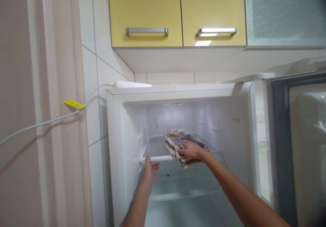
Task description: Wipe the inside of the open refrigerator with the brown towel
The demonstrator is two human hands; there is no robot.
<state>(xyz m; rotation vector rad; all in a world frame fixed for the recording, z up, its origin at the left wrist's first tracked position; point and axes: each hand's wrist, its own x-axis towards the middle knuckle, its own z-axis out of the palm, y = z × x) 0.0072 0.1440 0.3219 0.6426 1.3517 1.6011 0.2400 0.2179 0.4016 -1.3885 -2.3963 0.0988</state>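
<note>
The right hand lies flat, fingers spread, pressing a crumpled brown-and-white cloth onto the front edge of the glass shelf. The left hand is open, fingers loosely spread, thumb touching that shelf's front rim near its left corner. Both reach into an open fridge under yellow cabinets.

The fridge is smooth white plastic inside, faintly glossy under its light. Its shelf looks like clear glass with a white plastic front edge. Under the right hand, the cloth is soft, matt and rumpled. At twelve o'clock, the cupboard doors are glossy yellow with brushed metal handles. At nine o'clock, the wall tiles shine, smooth and white.
</note>
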